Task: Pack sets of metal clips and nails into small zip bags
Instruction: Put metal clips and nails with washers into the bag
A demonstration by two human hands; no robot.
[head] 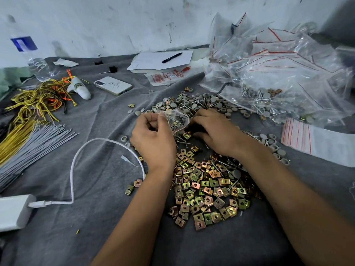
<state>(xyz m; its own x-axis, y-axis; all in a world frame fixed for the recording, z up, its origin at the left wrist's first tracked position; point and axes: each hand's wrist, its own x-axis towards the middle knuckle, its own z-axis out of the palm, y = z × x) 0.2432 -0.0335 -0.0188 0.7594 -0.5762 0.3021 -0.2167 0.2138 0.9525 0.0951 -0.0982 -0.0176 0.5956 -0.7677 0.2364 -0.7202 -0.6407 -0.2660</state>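
A small clear zip bag [176,120] with nails and clips inside hangs between my hands over the grey cloth. My left hand [153,139] pinches the bag's left edge with thumb and fingers. My right hand [213,131] lies palm down at the bag's right side with fingers curled at its mouth; what they hold is hidden. A heap of gold metal clips [207,191] lies under my forearms. Grey round caps and nails [194,104] are scattered just beyond the bag.
A pile of packed zip bags [278,70] fills the back right, flat unused bags [315,141] lie at right. A phone [113,85], papers with a pen [172,57], a bottle [32,54], cable ties [36,139], and a power bank [13,212] with white cable sit left.
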